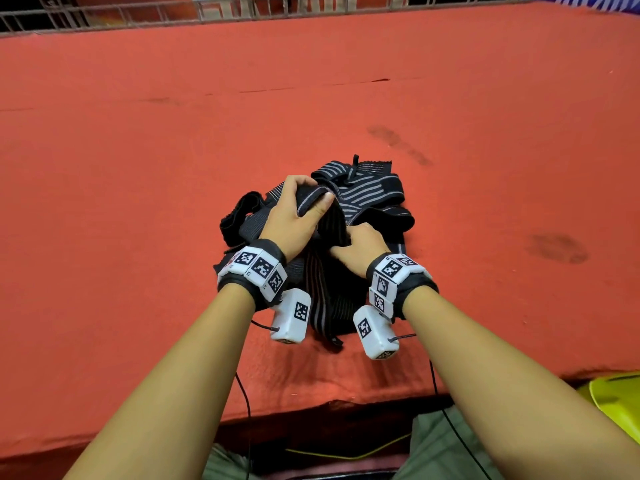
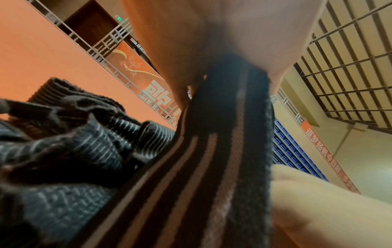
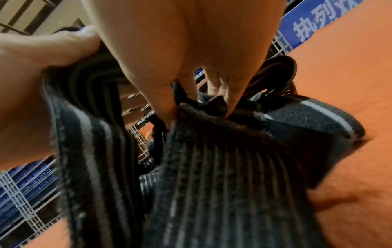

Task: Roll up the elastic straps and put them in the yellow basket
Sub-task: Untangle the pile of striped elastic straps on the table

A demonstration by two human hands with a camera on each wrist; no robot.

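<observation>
A heap of black elastic straps with grey stripes lies on the red-covered table. My left hand grips one strap near its end and holds it up above the heap. My right hand is lower and to the right, its fingers pinching the fuzzy end of a ribbed strap. The yellow basket shows only as a corner at the lower right, below the table's front edge.
A metal grid fence runs along the table's far edge. Dark stains mark the red cloth to the right. Cables hang from my wrist units over the front edge.
</observation>
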